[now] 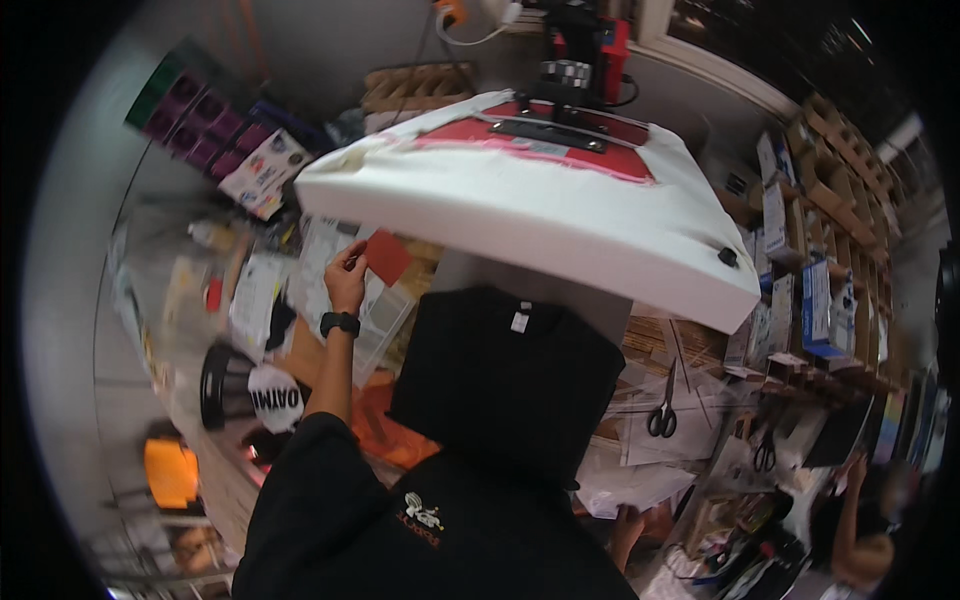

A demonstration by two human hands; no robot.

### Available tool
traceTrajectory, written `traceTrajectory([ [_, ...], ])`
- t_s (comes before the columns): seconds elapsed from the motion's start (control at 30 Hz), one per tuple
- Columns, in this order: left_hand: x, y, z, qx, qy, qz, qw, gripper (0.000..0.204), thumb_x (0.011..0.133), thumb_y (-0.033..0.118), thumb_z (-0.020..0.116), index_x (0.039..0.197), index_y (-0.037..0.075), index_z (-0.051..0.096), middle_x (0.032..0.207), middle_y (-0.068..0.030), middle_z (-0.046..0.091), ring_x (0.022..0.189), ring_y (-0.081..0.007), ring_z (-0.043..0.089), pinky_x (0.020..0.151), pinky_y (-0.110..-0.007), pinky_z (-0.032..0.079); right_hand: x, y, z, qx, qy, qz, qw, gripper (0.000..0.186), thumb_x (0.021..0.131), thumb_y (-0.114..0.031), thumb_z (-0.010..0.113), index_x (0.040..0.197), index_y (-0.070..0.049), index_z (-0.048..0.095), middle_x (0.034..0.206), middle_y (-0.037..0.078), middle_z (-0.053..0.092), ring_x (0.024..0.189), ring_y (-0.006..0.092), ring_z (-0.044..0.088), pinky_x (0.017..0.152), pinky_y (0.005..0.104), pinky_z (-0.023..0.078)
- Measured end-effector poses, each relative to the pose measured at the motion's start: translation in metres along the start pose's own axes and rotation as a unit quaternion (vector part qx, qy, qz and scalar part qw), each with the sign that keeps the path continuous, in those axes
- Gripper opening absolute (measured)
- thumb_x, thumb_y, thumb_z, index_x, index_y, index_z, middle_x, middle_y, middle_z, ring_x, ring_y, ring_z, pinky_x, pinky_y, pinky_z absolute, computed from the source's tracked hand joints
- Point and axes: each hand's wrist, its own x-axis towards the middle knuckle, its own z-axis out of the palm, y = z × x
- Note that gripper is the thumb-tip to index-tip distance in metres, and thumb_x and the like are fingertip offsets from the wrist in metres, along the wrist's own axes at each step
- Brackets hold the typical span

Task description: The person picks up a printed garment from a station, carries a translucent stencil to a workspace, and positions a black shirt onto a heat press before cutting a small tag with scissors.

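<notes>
My left hand (pixel 346 270), wearing a black watch, pinches a small red square sheet (pixel 389 258) left of the press's lower platen (pixel 470 270). A folded black T-shirt (pixel 500 370) with a small white neck label lies on that platen, beneath the raised upper plate (pixel 530 240) wrapped in white cloth. At the lower right, my right hand (pixel 628 522) grips a white paper sheet (pixel 630 490), its fingers partly hidden by it. Black-handled scissors (pixel 661 420) rest on clear sheets right of the shirt.
Cardboard cubby shelves (pixel 840 200) line the right, and a co-worker (pixel 860 530) is at the lower right. Papers, orange sheets and a black cylinder (pixel 215 385) crowd the left bench. A purple-and-green rack (pixel 190 110) stands at the upper left, and a window (pixel 705 35) is behind.
</notes>
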Motion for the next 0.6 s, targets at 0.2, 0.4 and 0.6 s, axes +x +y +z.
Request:
traceTrajectory([
  [0.2,-0.149,0.107,-0.034,-0.291,0.056,-0.111,0.949,0.032,0.089,-0.001,0.058,0.121,-0.003,0.062,0.114,-0.0075,0.065,0.097,-0.0118,0.063,0.084,-0.025,0.051,0.085,-0.217,-0.033,0.337,-0.059,-0.193,0.92,0.019,0.094,-0.012,0.058,0.085,0.004,0.063,0.073,0.004,0.061,0.07,0.009,0.052,0.063,0.0257,0.044],
  [0.4,-0.242,0.125,-0.014,-0.2,-0.06,-0.162,0.965,0.031,0.087,-0.001,0.06,0.118,-0.003,0.064,0.107,-0.0066,0.067,0.095,-0.0122,0.062,0.085,-0.025,0.049,0.016,-0.41,0.024,0.311,-0.422,-0.237,0.818,0.042,0.094,-0.025,0.061,0.131,-0.006,0.054,0.11,0.009,0.064,0.09,0.0156,0.062,0.076,0.028,0.051],
  [0.6,-0.276,0.061,0.006,-0.122,-0.147,-0.181,0.965,0.029,0.084,0.0,0.062,0.113,0.001,0.066,0.098,-0.0078,0.068,0.088,-0.0104,0.062,0.079,-0.026,0.05,0.031,-0.398,0.082,0.145,-0.35,-0.331,0.864,0.041,0.09,-0.018,0.065,0.127,-0.003,0.056,0.111,0.016,0.065,0.099,0.021,0.065,0.085,0.0321,0.051],
])
